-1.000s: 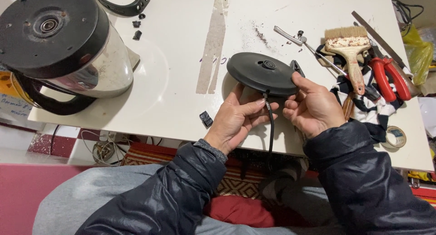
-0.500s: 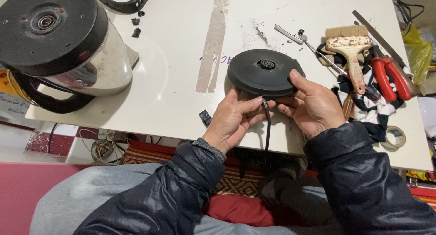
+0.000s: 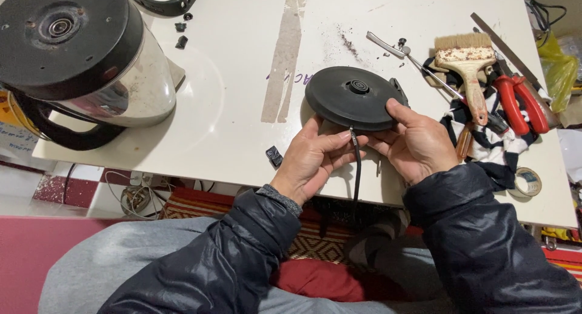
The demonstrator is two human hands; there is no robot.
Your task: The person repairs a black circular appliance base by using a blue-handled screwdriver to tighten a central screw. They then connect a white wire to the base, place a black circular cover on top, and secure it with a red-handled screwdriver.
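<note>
A round black kettle base [image 3: 351, 97] is held over the white table's near edge by both hands. My left hand [image 3: 312, 158] grips its near rim, fingers pinching the black power cord [image 3: 356, 168] where it leaves the base. My right hand [image 3: 414, 143] holds the right rim with the thumb on top. The cord hangs down past the table edge toward my lap.
An upturned steel kettle [image 3: 85, 59] lies at the far left. On the right are a paintbrush [image 3: 468, 65], red-handled pliers [image 3: 521, 101], a screwdriver, a striped cloth [image 3: 485, 138] and a tape roll [image 3: 526, 182]. Small black parts [image 3: 274, 156] lie on the white table [image 3: 242, 108].
The base has tipped flatter and shifted slightly, and my right thumb has moved onto its top rim. Both hands still hold it.
</note>
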